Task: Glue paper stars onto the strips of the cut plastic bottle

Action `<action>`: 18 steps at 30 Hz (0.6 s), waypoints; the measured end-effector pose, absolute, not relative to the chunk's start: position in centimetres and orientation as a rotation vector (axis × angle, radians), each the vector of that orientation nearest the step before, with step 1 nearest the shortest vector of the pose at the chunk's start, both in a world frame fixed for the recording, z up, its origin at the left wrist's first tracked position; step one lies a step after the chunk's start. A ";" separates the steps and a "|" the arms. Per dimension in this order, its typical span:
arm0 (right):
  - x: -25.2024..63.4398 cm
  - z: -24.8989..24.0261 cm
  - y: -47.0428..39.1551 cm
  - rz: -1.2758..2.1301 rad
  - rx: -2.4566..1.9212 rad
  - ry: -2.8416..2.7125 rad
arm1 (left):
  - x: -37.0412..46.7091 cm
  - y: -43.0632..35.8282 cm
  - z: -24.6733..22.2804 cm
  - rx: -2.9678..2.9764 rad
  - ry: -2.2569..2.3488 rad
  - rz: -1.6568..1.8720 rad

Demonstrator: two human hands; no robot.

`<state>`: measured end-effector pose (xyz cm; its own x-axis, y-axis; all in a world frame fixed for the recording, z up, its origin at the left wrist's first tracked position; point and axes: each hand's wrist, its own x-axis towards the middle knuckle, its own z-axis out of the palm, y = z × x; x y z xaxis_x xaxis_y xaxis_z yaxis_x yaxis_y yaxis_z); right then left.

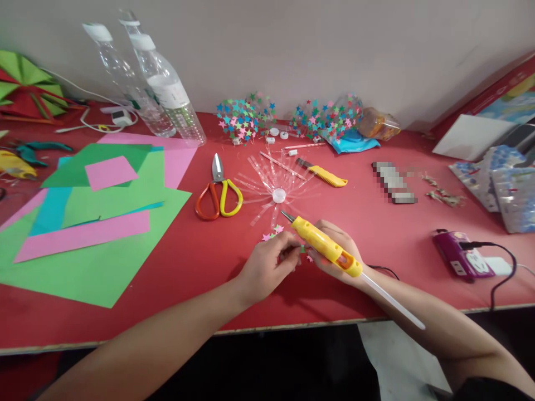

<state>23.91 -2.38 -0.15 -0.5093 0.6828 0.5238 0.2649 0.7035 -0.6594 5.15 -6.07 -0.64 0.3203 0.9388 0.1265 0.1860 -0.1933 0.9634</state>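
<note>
My right hand (337, 240) is closed around a yellow hot glue gun (321, 240). Its metal nozzle points up and left, and a long clear glue stick (395, 301) sticks out of its back end. Below the nozzle, my left hand (271, 263) has thumb and fingers pinched together; what they hold is too small to make out. Small colored stars (267, 236) lie just beyond my left fingers. Ahead of the nozzle, a clear plastic bottle cut into spread strips, with a white cap (278, 195) at its center, rests on the red table (175, 306).
Scissors (218, 189) and a yellow utility knife (326, 174) flank the cut bottle. Colored paper sheets (104, 278) cover the left side. Plastic bottles (167, 89) and star-covered clear pieces (238, 120) stand behind. A purple power strip (462, 253) sits at right.
</note>
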 end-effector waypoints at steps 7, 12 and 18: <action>24.0 0.0 -2.9 0.627 -0.771 -2.074 | 5.3 -6.1 -0.2 1.575 1.038 0.985; 24.6 -0.3 -3.0 0.534 -0.716 -2.066 | 5.4 -5.7 0.2 1.255 0.980 0.871; 24.4 -0.1 -3.0 0.648 -0.652 -2.098 | 5.6 -5.3 0.5 1.073 0.778 0.814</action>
<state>24.43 -3.04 -0.11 -0.5248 0.6450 0.5554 0.2197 0.7330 -0.6437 5.59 -5.27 0.46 0.4840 0.8630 -0.1448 -0.1839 0.2621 0.9474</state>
